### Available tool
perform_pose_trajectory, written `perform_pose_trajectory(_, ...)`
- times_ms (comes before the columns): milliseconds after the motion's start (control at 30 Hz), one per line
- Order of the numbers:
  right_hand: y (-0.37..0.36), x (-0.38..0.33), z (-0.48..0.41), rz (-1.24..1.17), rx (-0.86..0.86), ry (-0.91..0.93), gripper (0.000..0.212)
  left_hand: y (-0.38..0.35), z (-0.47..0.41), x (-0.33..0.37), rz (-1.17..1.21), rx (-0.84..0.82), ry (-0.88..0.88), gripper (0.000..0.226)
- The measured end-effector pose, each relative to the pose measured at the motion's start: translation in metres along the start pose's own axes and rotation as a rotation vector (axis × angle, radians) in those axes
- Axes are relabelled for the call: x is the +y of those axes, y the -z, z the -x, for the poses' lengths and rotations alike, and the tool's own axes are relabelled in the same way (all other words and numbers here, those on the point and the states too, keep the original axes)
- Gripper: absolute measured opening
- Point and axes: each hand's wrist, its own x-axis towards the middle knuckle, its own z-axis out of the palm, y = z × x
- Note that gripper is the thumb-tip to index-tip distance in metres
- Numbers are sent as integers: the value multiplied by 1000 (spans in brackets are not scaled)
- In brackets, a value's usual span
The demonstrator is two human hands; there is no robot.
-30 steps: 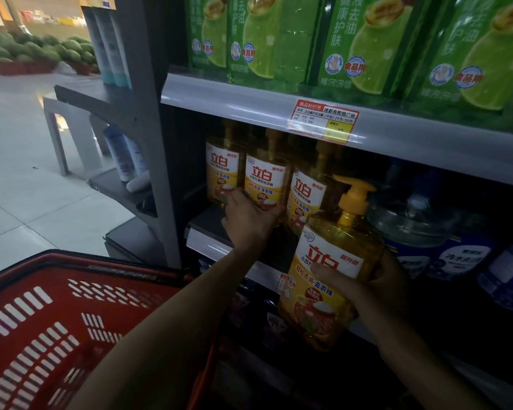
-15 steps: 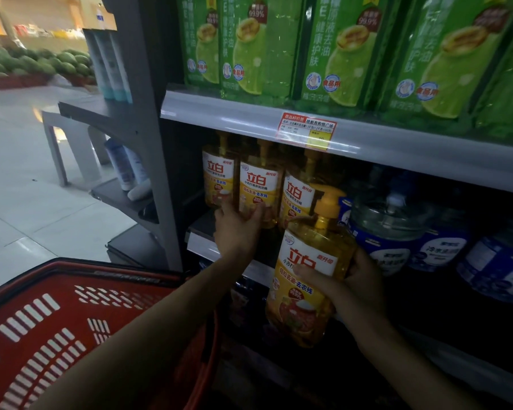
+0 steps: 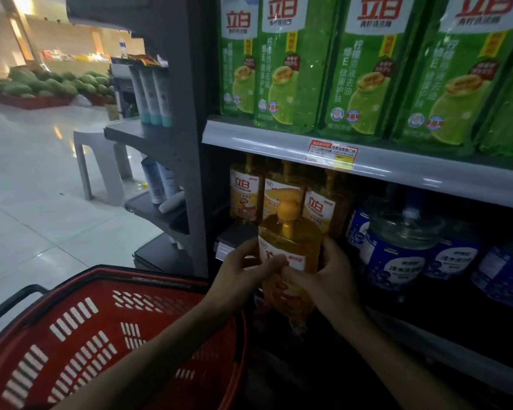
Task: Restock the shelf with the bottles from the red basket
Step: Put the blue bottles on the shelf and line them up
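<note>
A yellow pump bottle with a white and red label is held upright in front of the middle shelf. My left hand grips its left side, fingers across the label. My right hand grips its right side and front. Behind it, three matching yellow bottles stand in a row on the shelf. The red basket sits low at the left, under my left forearm; its inside is mostly hidden.
Large blue-labelled clear jugs fill the shelf to the right of the yellow bottles. Green refill packs line the upper shelf. A grey end rack with tubes stands at the left, with tiled floor and a melon display beyond.
My left hand left the shelved bottles and came onto the held bottle. The bottle moved left, in front of the middle shelved bottle. The view tilted upward.
</note>
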Motion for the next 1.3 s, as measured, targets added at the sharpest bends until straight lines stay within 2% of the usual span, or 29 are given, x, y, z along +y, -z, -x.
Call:
perform_pose_trajectory(133,-16,-1,-15,16,-7,44,72,17,-5,7,-85,9,-127,29)
perform_pose_trajectory(333,-43,-2,-46,52,128,101,77,28,-37,2,-137,116,-240,37)
perform_pose_trajectory(533,-59,5,-68,39,143,46,78,31,-66,-19,-94,194,-222,43)
perform_pose_trajectory(767,-73,8,-90,-27,177,30,66,35,-83,-19,-46,250,-226,32)
perform_pose_trajectory(967,-84,13,-103,-26,205,-1,60,39,-100,-33,-127,316,-173,59)
perform_pose_trajectory(1300,-93,36,-110,-155,56,-122,61,52,-99,-33,-56,340,-151,32)
